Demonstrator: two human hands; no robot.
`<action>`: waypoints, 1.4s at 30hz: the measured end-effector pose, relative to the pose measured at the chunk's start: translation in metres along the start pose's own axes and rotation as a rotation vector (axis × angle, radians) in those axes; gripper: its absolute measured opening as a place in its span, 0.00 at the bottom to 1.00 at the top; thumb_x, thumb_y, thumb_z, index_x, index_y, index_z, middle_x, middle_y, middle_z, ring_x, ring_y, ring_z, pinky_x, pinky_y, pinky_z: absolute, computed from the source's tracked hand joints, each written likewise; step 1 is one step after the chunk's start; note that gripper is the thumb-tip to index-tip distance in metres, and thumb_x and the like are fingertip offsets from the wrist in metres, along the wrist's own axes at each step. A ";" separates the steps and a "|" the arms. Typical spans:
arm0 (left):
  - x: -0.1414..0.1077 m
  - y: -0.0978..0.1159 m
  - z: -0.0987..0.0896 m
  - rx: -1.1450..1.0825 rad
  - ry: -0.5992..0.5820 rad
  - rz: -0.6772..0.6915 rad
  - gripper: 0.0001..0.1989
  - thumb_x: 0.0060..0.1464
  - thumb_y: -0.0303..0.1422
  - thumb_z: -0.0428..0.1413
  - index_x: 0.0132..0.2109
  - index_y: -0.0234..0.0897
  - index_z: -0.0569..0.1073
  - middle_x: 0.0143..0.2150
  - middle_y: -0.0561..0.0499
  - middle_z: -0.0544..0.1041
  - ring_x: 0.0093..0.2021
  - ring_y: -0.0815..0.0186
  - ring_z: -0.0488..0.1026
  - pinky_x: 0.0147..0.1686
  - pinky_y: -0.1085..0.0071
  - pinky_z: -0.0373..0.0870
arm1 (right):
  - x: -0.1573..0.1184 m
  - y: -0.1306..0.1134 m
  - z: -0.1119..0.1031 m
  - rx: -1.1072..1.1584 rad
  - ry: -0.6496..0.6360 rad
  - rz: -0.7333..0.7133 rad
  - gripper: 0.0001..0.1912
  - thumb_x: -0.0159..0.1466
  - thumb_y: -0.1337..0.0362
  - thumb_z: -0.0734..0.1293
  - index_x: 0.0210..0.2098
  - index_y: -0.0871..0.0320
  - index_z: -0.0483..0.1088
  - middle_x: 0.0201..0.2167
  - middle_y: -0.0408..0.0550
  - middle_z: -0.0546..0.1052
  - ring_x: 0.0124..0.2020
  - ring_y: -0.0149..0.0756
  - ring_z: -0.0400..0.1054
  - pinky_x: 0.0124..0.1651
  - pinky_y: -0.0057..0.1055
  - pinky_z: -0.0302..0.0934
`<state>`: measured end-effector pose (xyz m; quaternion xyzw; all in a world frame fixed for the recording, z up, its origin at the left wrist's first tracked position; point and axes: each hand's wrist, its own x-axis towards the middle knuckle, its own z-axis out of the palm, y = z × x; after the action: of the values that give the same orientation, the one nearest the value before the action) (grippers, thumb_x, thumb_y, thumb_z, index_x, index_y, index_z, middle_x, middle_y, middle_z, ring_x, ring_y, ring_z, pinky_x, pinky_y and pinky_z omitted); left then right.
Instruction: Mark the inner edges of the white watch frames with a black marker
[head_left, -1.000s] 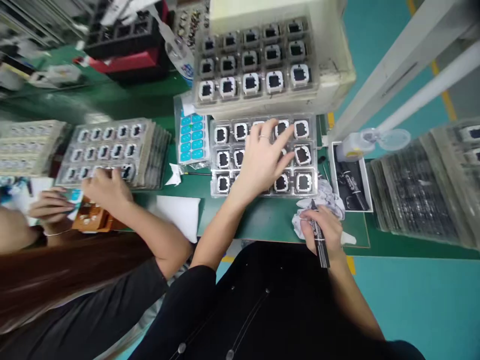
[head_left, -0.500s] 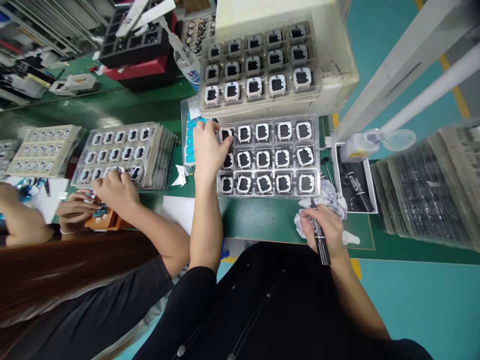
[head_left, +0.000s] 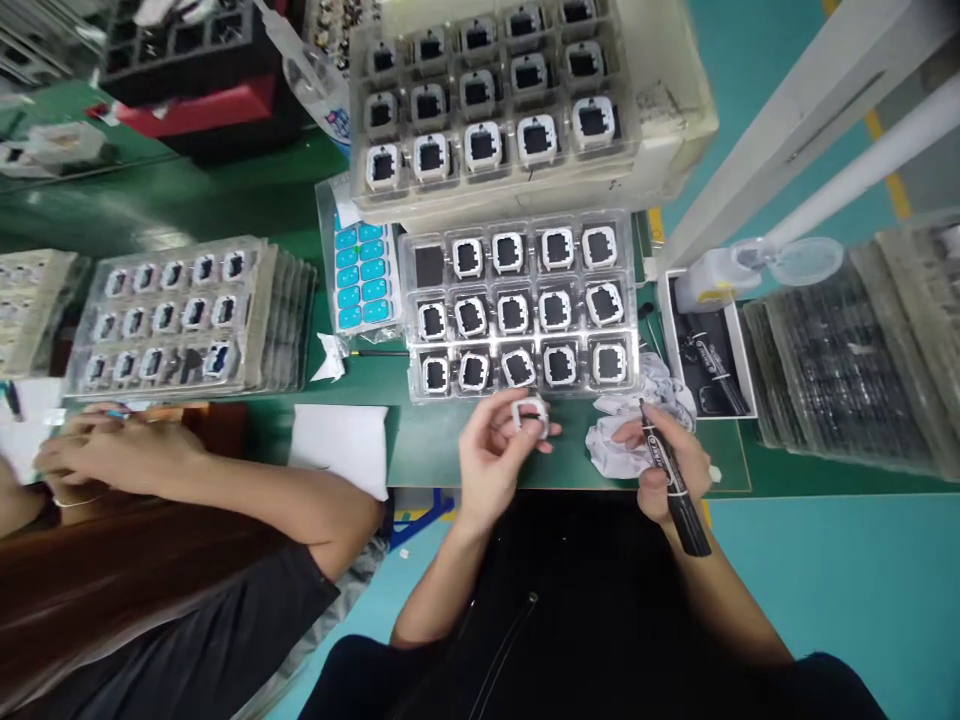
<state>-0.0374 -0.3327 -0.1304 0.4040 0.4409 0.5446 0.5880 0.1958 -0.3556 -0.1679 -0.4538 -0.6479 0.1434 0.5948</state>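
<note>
My left hand (head_left: pixel 491 450) pinches a small white square frame (head_left: pixel 529 413) between thumb and fingers, just in front of the clear plastic tray (head_left: pixel 525 335). Rows of similar frames with dark centres fill that tray, except for a bare pocket (head_left: pixel 430 266) at its far left corner. In my right hand (head_left: pixel 679 460) is a black marker pen (head_left: pixel 675 485), its thin tip pointing up and away from me. Beneath the right hand lies a crumpled white cloth (head_left: pixel 619 445).
A second filled tray (head_left: pixel 487 185) rests on a pale block behind. Left are a sheet of blue stickers (head_left: pixel 361 275), a tray stack (head_left: pixel 277 320) and a co-worker's hands (head_left: pixel 127 450). Rightward stand a white box (head_left: pixel 750 375) with a bottle and stacked trays (head_left: pixel 840 380).
My left hand has lifted a white frame from the tray's far left pocket and brought it near me. My right hand has shifted slightly right with the marker. The view has shifted too.
</note>
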 end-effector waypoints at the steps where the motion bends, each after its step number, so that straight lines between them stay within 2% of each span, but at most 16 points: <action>1: -0.008 -0.010 0.003 -0.029 -0.015 -0.057 0.25 0.65 0.39 0.80 0.62 0.42 0.81 0.52 0.45 0.92 0.45 0.56 0.95 0.40 0.70 0.92 | -0.002 -0.001 0.002 0.048 0.035 0.042 0.29 0.81 0.42 0.70 0.74 0.49 0.74 0.35 0.48 0.86 0.27 0.43 0.77 0.26 0.39 0.70; 3: -0.017 -0.025 0.006 -0.065 -0.028 -0.124 0.31 0.58 0.36 0.84 0.63 0.43 0.81 0.54 0.45 0.91 0.50 0.54 0.95 0.50 0.67 0.94 | -0.003 -0.006 0.005 0.135 0.086 0.128 0.27 0.78 0.45 0.75 0.71 0.46 0.73 0.36 0.45 0.86 0.24 0.40 0.74 0.25 0.38 0.68; 5: -0.020 -0.034 0.007 -0.059 -0.036 -0.144 0.33 0.56 0.35 0.85 0.64 0.43 0.81 0.56 0.45 0.92 0.52 0.54 0.95 0.55 0.65 0.94 | -0.003 -0.014 0.009 0.173 0.057 0.197 0.24 0.76 0.51 0.77 0.67 0.46 0.73 0.38 0.45 0.87 0.25 0.39 0.74 0.27 0.38 0.71; 7: -0.020 -0.037 0.007 -0.030 -0.045 -0.137 0.32 0.57 0.35 0.84 0.63 0.42 0.81 0.55 0.45 0.92 0.52 0.56 0.95 0.56 0.64 0.93 | -0.002 -0.022 0.013 0.219 -0.023 0.238 0.20 0.76 0.55 0.76 0.65 0.47 0.75 0.39 0.46 0.88 0.30 0.42 0.80 0.33 0.42 0.77; 10: -0.018 -0.039 0.006 0.009 -0.069 -0.099 0.30 0.58 0.37 0.84 0.61 0.42 0.80 0.53 0.46 0.92 0.51 0.58 0.94 0.56 0.65 0.93 | 0.000 -0.030 0.022 0.357 -0.069 0.317 0.14 0.78 0.53 0.75 0.60 0.45 0.78 0.36 0.44 0.87 0.34 0.46 0.84 0.35 0.43 0.78; 14: -0.015 -0.042 0.005 0.058 -0.094 -0.053 0.30 0.60 0.39 0.82 0.62 0.42 0.79 0.55 0.46 0.92 0.52 0.58 0.94 0.55 0.66 0.93 | 0.003 -0.027 0.031 0.502 -0.031 0.458 0.09 0.80 0.50 0.72 0.54 0.45 0.75 0.29 0.39 0.83 0.26 0.42 0.78 0.31 0.40 0.74; 17: -0.016 -0.045 0.005 0.065 -0.095 0.008 0.31 0.59 0.37 0.83 0.63 0.44 0.79 0.55 0.46 0.92 0.51 0.58 0.94 0.54 0.69 0.93 | 0.004 -0.017 0.032 0.496 -0.110 0.452 0.14 0.82 0.43 0.67 0.54 0.43 0.66 0.23 0.35 0.77 0.19 0.40 0.67 0.28 0.41 0.70; 20: -0.016 -0.046 0.005 0.083 -0.097 0.038 0.32 0.59 0.38 0.83 0.63 0.44 0.78 0.56 0.46 0.92 0.52 0.56 0.95 0.53 0.68 0.93 | 0.003 -0.008 0.030 0.424 -0.192 0.421 0.14 0.84 0.41 0.60 0.59 0.40 0.62 0.21 0.33 0.75 0.16 0.41 0.63 0.29 0.43 0.69; 23: -0.017 -0.045 0.005 0.091 -0.107 0.050 0.31 0.62 0.38 0.82 0.65 0.44 0.77 0.56 0.45 0.92 0.53 0.55 0.95 0.53 0.66 0.94 | 0.003 -0.004 0.026 0.454 -0.185 0.397 0.12 0.85 0.45 0.59 0.62 0.39 0.63 0.22 0.33 0.76 0.15 0.41 0.61 0.31 0.45 0.71; 28: -0.017 -0.044 0.004 0.090 -0.118 0.068 0.31 0.64 0.39 0.80 0.67 0.45 0.76 0.58 0.44 0.91 0.53 0.55 0.95 0.53 0.65 0.94 | 0.007 -0.005 0.022 0.470 -0.220 0.407 0.15 0.86 0.44 0.55 0.63 0.40 0.65 0.20 0.32 0.71 0.14 0.39 0.55 0.30 0.42 0.69; 31: -0.017 -0.045 0.004 0.093 -0.132 0.083 0.31 0.65 0.38 0.79 0.68 0.45 0.76 0.58 0.44 0.91 0.53 0.54 0.95 0.54 0.64 0.95 | 0.009 -0.003 0.021 0.459 -0.234 0.401 0.15 0.87 0.44 0.53 0.65 0.37 0.63 0.20 0.31 0.69 0.15 0.39 0.56 0.32 0.43 0.70; 35: -0.016 -0.046 0.005 0.074 -0.120 0.131 0.31 0.65 0.36 0.79 0.69 0.45 0.77 0.59 0.44 0.92 0.55 0.54 0.94 0.55 0.64 0.95 | 0.007 -0.004 0.025 0.491 -0.203 0.366 0.14 0.85 0.43 0.57 0.62 0.39 0.63 0.23 0.34 0.69 0.19 0.42 0.62 0.34 0.46 0.72; 39: -0.016 -0.046 0.008 0.095 -0.084 0.116 0.30 0.64 0.40 0.80 0.67 0.45 0.79 0.56 0.45 0.92 0.56 0.53 0.94 0.54 0.64 0.95 | 0.002 -0.018 0.036 0.308 -0.170 0.363 0.15 0.83 0.41 0.62 0.57 0.41 0.62 0.24 0.35 0.67 0.23 0.43 0.69 0.35 0.48 0.76; 42: -0.017 -0.046 0.009 0.102 -0.060 0.120 0.29 0.64 0.40 0.80 0.65 0.44 0.79 0.56 0.46 0.92 0.56 0.54 0.94 0.54 0.66 0.94 | -0.001 -0.028 0.045 0.216 -0.082 0.292 0.12 0.81 0.47 0.69 0.54 0.42 0.63 0.27 0.36 0.71 0.26 0.43 0.73 0.42 0.54 0.82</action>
<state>-0.0156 -0.3533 -0.1706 0.4754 0.4249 0.5435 0.5459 0.1435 -0.3555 -0.1592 -0.4703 -0.5797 0.3154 0.5860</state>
